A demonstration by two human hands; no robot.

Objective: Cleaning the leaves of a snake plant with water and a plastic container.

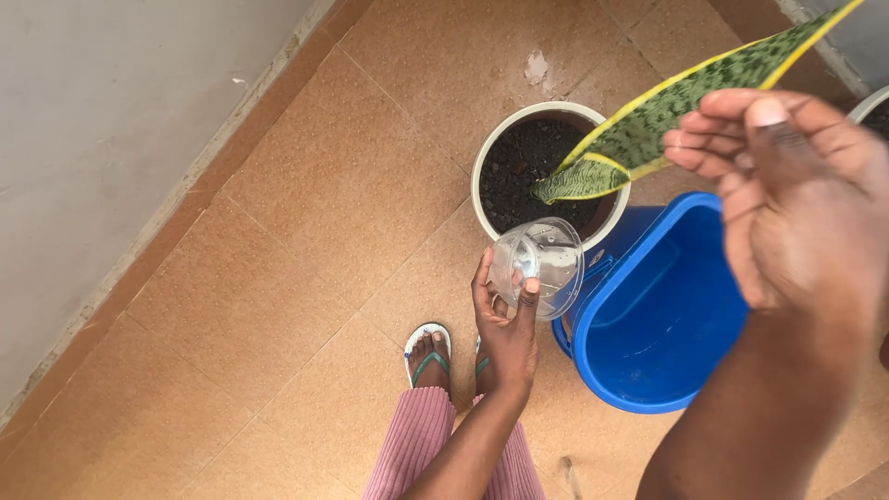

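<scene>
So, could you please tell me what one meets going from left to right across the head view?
Grey wall → sandalled foot → left hand holding a clear plastic cup → blue bucket → right hand.

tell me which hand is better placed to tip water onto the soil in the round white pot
Left. The left hand already grips the clear plastic cup, tilted at the rim of the round white pot. The right hand is open at the long green yellow-edged leaf.

Blue bucket (pixel 648 315), tan tiled floor (pixel 306 231), grey wall (pixel 102 120), green sandal (pixel 426 356).
</scene>
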